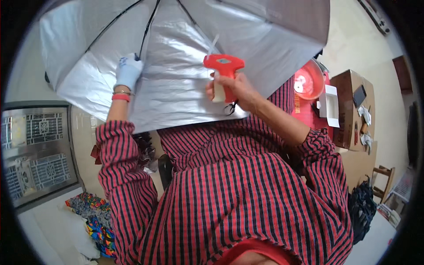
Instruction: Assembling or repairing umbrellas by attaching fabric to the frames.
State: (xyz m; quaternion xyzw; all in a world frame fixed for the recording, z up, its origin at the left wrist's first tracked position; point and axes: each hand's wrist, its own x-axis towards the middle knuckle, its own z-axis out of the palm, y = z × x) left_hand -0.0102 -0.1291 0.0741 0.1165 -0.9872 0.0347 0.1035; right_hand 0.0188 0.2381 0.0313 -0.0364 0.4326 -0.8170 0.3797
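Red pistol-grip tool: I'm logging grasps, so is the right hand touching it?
Touching. The head view shows the right hand wrapped around the red pistol-grip tool, gripping it below its wide top.

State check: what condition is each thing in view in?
Silver umbrella canopy, spread open.
Red tool, held, head upward in view.
Right hand, bare, closed around it.
Left hand, gloved, at a rib; grip unclear.
Red bowl, holding white pieces.
White box, open.
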